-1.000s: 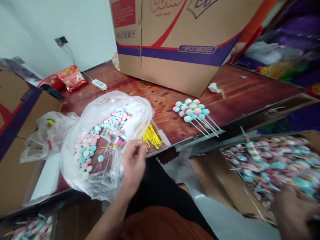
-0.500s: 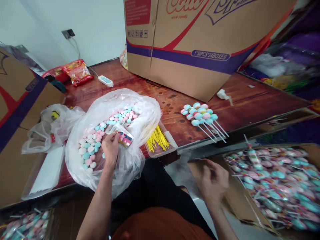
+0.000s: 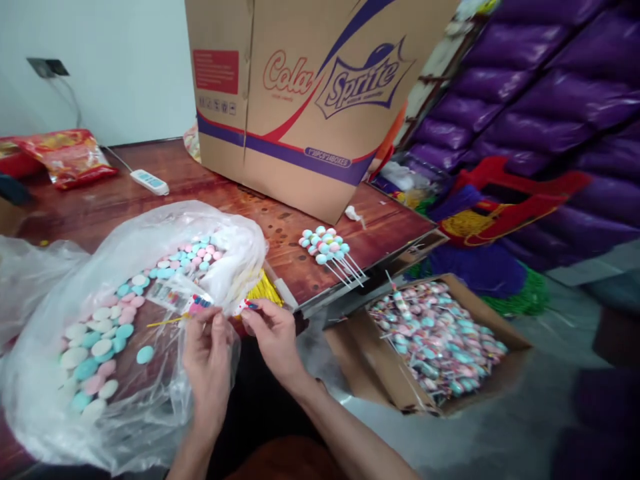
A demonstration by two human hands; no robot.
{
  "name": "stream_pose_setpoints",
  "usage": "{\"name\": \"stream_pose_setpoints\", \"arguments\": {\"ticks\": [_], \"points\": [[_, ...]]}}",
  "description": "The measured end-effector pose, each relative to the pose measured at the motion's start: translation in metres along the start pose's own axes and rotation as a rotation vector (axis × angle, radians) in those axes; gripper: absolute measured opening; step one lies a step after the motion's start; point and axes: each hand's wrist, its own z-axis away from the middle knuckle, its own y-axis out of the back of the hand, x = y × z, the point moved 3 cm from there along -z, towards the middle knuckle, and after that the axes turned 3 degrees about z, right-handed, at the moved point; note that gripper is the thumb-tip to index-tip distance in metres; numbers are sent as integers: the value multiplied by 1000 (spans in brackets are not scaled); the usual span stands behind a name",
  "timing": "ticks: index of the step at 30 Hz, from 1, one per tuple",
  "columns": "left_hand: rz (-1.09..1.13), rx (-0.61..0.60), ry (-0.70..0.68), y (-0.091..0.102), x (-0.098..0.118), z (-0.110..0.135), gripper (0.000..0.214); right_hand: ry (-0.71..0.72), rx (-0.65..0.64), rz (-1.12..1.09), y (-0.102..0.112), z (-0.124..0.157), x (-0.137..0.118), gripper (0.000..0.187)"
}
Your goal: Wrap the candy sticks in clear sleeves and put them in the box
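the right hand [image 3: 274, 340] pinches a printed wrapper [image 3: 241, 307] beside the right edge of the clear bag [image 3: 240, 247]; whether the left hand [image 3: 207, 350], fingers curled, grips anything i cannot tell. a slack pinch could drop it.

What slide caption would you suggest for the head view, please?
Left hand and right hand close together near pastel candies and a plastic bag; lollipops lie on the table.
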Motion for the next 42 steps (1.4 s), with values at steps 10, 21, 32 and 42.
{"name": "stream_pose_setpoints", "arguments": {"ticks": [10,21,32,42], "points": [[450,-113,495,-30,-14,-9,32,-16,37,56,27,8,-10,26],[339,-44,362,-43,-13,-8,35,96,136,369,56,8,-3,38],[339,25,223,-54,-16,-13,33,24,129,328,69,-8,5,45],[425,142,351,-33,-18,-33,37,63,437,1565,173,-104,-9,17]]}}
